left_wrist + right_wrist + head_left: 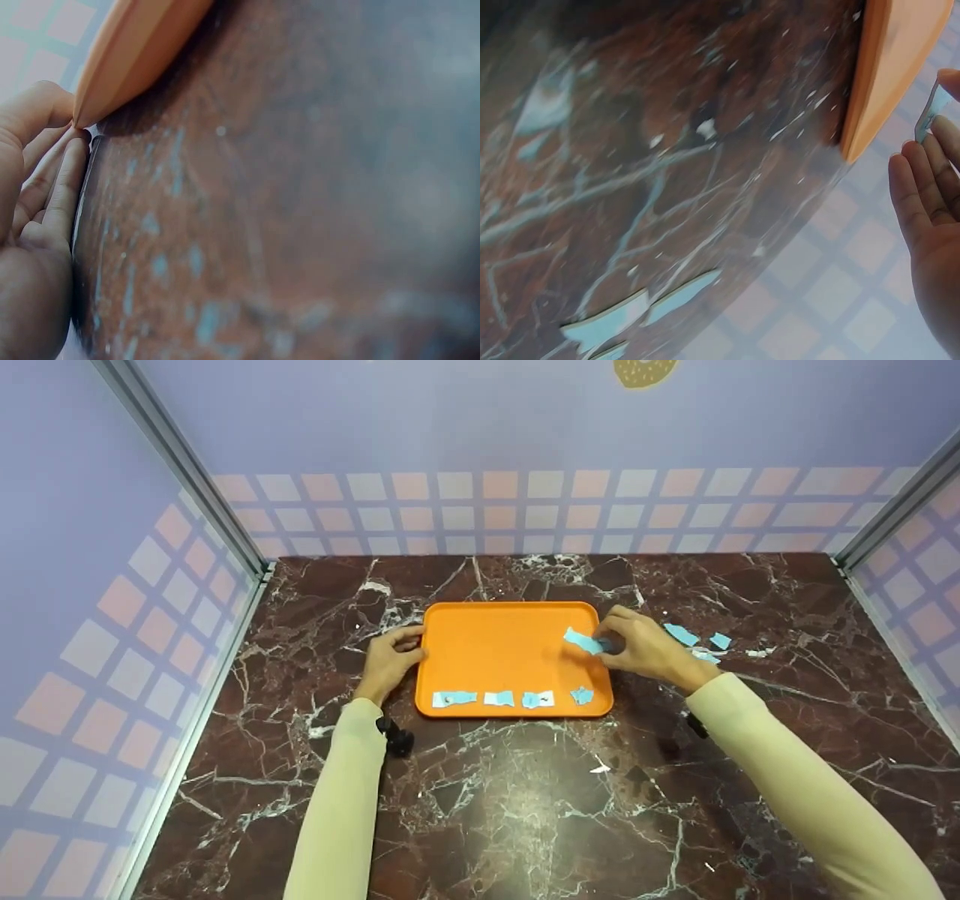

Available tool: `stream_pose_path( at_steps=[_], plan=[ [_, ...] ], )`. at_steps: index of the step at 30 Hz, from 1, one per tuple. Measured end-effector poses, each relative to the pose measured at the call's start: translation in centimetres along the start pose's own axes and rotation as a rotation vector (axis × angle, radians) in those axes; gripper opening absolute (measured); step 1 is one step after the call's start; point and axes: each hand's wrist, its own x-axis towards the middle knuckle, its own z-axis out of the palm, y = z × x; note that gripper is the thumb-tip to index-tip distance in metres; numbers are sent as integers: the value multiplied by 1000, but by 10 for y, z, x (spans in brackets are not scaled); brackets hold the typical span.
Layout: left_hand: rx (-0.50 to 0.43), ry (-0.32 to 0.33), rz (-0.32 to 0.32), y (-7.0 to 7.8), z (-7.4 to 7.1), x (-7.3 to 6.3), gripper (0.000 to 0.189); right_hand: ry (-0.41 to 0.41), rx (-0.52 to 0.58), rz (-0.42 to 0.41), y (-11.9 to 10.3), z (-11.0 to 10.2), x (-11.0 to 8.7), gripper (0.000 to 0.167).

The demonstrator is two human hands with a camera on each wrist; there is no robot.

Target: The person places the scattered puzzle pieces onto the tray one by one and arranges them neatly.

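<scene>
An orange tray lies on the table. At its left edge is my left hand; in the left wrist view the thumb and fingertips pinch the tray's rim. My right hand is over the tray's right side, pinching a torn light-blue paper strip between thumb and fingers. The right wrist view shows this strip edge-on, beyond the tray wall. Along the tray's near side lie several torn pieces in a row, from a blue-and-white strip at left to a small ragged piece at right.
Right of the tray, behind my right hand, lie more torn blue pieces, among them a larger one and a smaller one. A white scrap is on the dark marbled table near me. Tiled-pattern walls enclose the back and sides.
</scene>
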Motion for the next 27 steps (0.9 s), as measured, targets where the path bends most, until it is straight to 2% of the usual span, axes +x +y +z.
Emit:
stream_pose_path(
  at_steps=[8, 16, 21, 24, 27],
  plan=[
    [-6, 2, 20, -1, 0, 1, 42, -59, 30, -28, -17, 8, 9, 29],
    [1, -7, 33, -1, 1, 1, 43, -74, 54, -58, -28, 17, 16, 28],
    [2, -17, 30, 25, 0, -13, 43, -93, 79, -65, -36, 24, 22, 28],
    [3, -5, 32, 22, 0, -12, 42, -101, 94, -66, -41, 28, 25, 28],
    [3, 10, 32, 5, 1, -2, 42, -111, 97, -71, -45, 33, 29, 28]
  ],
)
